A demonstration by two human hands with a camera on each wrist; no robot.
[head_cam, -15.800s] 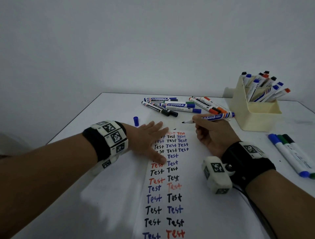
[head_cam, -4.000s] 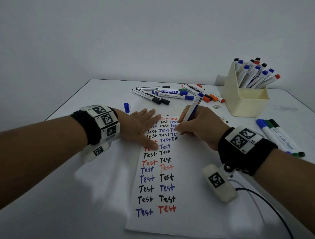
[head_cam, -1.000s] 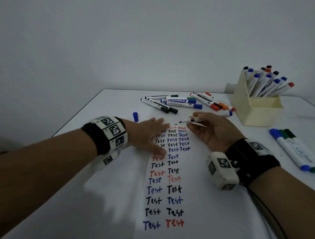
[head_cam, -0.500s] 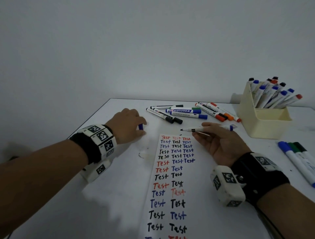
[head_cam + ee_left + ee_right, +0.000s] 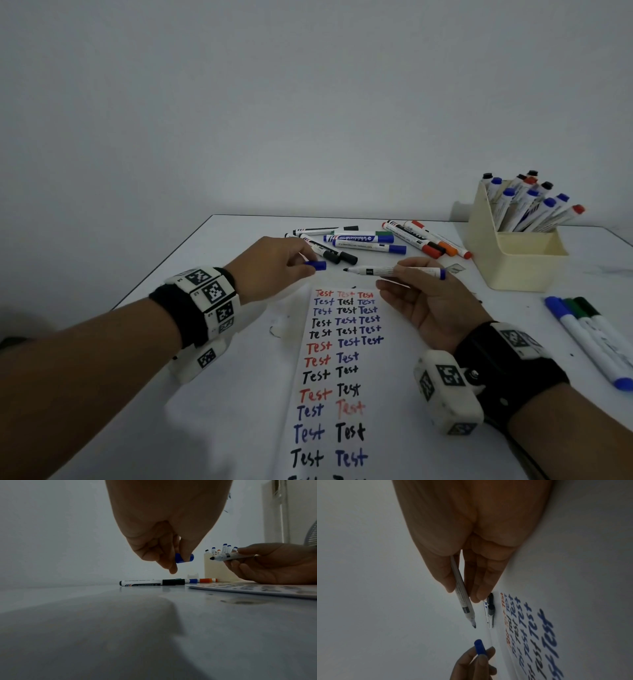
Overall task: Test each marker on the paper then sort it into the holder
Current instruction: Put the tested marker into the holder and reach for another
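My right hand [image 5: 416, 284] holds an uncapped white marker [image 5: 394, 272] level above the top of the paper [image 5: 342, 377], its dark tip pointing left. In the right wrist view the marker [image 5: 462, 595] lies between thumb and fingers. My left hand [image 5: 274, 267] pinches the blue cap [image 5: 317, 265] a short way left of the tip; the cap [image 5: 184, 558] shows between thumb and forefinger in the left wrist view. The paper carries rows of "Test" in red, blue and black. The cream holder [image 5: 513, 253] stands at the back right with several markers upright in it.
Several capped markers [image 5: 363, 240] lie loose on the white table [image 5: 205, 411] behind the paper. Three more markers [image 5: 589, 335] lie at the right edge. The table's left edge runs diagonally near my left forearm.
My left hand left the paper, picked the blue cap off the table and carried it right toward the marker tip. My right hand lifted the marker off the paper and holds it level.
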